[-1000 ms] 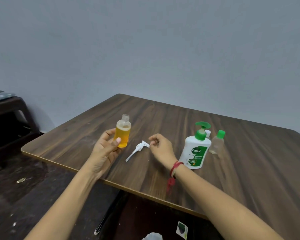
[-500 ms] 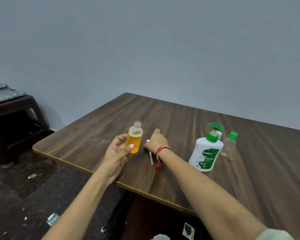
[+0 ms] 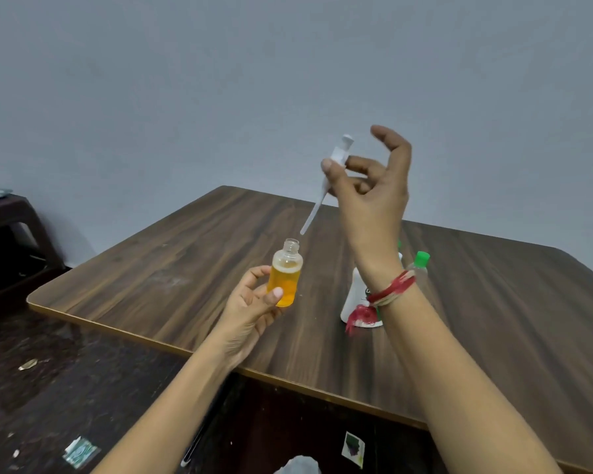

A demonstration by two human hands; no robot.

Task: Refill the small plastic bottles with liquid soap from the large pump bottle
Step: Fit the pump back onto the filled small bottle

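**Brown table, grey wall: pump top lifted to the open bottle**

Wood-grain table [image 3: 151, 285] fills the lower view under a bare grey wall [image 3: 185, 80]. Half a second ago the right hand [image 3: 374, 193] was down on the tabletop at the white pump top [image 3: 338, 155]. Now it is raised, thumb and a fingertip pinching the top's collar, and the other fingers are loosely spread above. Below those fingers the dip tube [image 3: 314, 213] slants down, its tip just over the open neck of the small bottle [image 3: 286, 278]. The left hand [image 3: 254, 302] holds that bottle upright, thumb and fingers curled round it.

With orange soap nearly to the shoulder, filling looks finished and closing comes next.

Count:
- Two small bottles: this one, and a green-capped small bottle [image 3: 421, 265] beyond the right wrist
- One large pump bottle [image 3: 353, 302], mostly hidden behind that wrist
- One pump top
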